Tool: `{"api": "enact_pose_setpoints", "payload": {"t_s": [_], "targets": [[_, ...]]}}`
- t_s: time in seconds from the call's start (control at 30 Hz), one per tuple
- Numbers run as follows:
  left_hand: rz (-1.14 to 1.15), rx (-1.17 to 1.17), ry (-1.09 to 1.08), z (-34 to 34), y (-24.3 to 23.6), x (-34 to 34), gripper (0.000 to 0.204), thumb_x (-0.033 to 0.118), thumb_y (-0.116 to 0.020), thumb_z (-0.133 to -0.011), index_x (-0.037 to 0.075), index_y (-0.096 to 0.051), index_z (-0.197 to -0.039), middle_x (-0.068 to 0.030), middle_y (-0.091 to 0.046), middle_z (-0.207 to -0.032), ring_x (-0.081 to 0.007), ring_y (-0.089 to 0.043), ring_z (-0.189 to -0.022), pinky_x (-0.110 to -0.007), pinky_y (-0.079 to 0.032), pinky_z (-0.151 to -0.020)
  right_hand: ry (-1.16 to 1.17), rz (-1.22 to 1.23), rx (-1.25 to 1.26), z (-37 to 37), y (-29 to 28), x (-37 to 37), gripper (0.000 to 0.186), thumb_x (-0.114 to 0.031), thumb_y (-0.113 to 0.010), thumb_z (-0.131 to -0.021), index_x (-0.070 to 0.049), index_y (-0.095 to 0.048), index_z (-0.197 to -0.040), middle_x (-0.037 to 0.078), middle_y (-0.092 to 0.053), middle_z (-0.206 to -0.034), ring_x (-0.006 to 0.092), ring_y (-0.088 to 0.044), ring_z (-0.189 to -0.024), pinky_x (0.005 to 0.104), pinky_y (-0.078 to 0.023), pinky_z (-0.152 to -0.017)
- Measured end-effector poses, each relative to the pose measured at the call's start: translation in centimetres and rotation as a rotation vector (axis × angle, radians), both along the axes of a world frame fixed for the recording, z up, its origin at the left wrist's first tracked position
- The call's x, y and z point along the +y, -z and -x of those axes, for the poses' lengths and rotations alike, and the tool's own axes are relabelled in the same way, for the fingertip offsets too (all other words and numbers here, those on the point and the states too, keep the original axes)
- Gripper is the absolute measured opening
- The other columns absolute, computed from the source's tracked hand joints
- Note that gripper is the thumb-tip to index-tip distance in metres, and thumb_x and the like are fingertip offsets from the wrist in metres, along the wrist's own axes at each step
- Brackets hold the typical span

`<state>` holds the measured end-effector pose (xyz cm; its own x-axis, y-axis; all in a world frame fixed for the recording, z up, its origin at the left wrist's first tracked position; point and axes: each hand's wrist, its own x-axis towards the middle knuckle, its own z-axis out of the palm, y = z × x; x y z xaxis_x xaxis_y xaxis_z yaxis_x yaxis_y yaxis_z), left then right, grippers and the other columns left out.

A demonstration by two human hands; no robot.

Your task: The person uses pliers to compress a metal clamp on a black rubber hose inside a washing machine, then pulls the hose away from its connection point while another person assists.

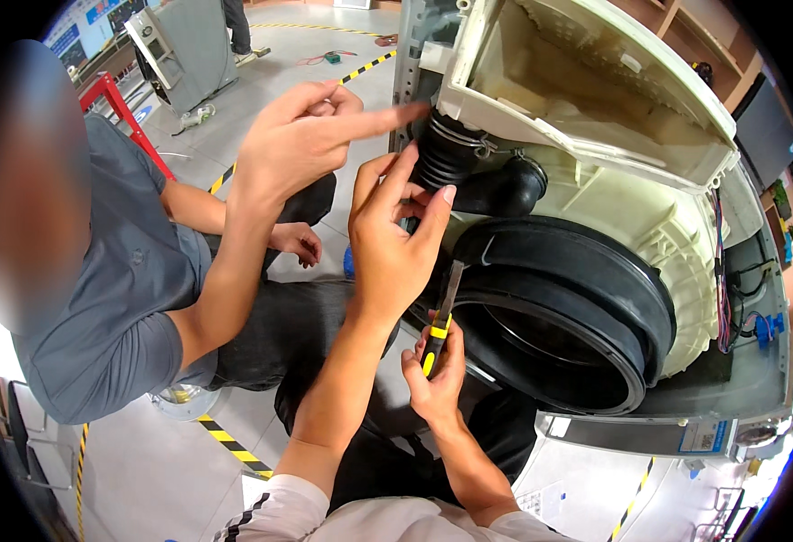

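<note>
In my right hand (440, 375) is a yellow-and-black utility knife (436, 343), its blade pointing up. My left hand (392, 237) is raised beside a black ribbed hose (443, 161), thumb and fingers apart; whether the fingertips touch it I cannot tell. A metal clamp (484, 147) rings the hose's upper end, under a cream plastic dispenser housing (541, 135). From the left, a co-worker's hand (301, 135) points with one finger at the top of this hose. A black elbow pipe (505, 188) joins it. Below lies the large black rubber door gasket (586, 289) of an opened washing machine.
A co-worker in a grey shirt (125, 298) sits close on my left. Loose wires (720, 271) run down the machine's right side, inside its metal cabinet frame (631, 429). Yellow-and-black tape (234, 447) marks the floor, and a red stand (125, 117) is farther back.
</note>
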<state>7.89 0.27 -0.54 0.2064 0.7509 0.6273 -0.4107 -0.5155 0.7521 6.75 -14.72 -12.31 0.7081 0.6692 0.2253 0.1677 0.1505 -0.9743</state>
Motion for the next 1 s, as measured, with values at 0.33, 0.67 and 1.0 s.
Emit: {"api": "enact_pose_setpoints", "payload": {"t_s": [0.33,0.67,1.0], "targets": [[0.018,0.050,-0.026,0.2,0.5,-1.1,0.050,0.003,-0.069,-0.088,-0.004,-0.051,-0.134,-0.0123,-0.049,-0.127,-0.0119,-0.063,-0.083,-0.024,-0.052,-0.069,-0.109,0.116,0.108,0.2,3.1,-3.3,0.059,-0.004,-0.066,-0.079,0.001,-0.044,-0.133,0.002,-0.048,-0.091,0.0093,-0.048,-0.079,0.0233,-0.042,-0.070],[0.043,0.102,-0.007,0.7,0.4,-1.5,0.054,0.003,-0.066,-0.090,-0.006,-0.046,-0.139,-0.0143,-0.045,-0.134,-0.0124,-0.065,-0.086,-0.024,-0.052,-0.071,-0.184,0.411,0.375,0.7,11.2,-10.1,0.059,-0.018,-0.074,-0.082,0.001,-0.048,-0.131,0.007,-0.059,-0.091,0.0131,-0.056,-0.079,0.0292,-0.048,-0.070],[-0.045,0.041,0.038,0.6,1.4,-1.9,0.059,0.000,-0.063,-0.092,-0.008,-0.037,-0.144,-0.0146,-0.057,-0.121,-0.0087,-0.061,-0.082,-0.019,-0.049,-0.068,-0.098,0.453,1.367,0.5,17.6,-12.6,0.024,-0.016,-0.064,-0.089,-0.008,-0.051,-0.108,0.004,-0.049,-0.078,0.0132,-0.050,-0.058,0.0289,-0.042,-0.047]]}}
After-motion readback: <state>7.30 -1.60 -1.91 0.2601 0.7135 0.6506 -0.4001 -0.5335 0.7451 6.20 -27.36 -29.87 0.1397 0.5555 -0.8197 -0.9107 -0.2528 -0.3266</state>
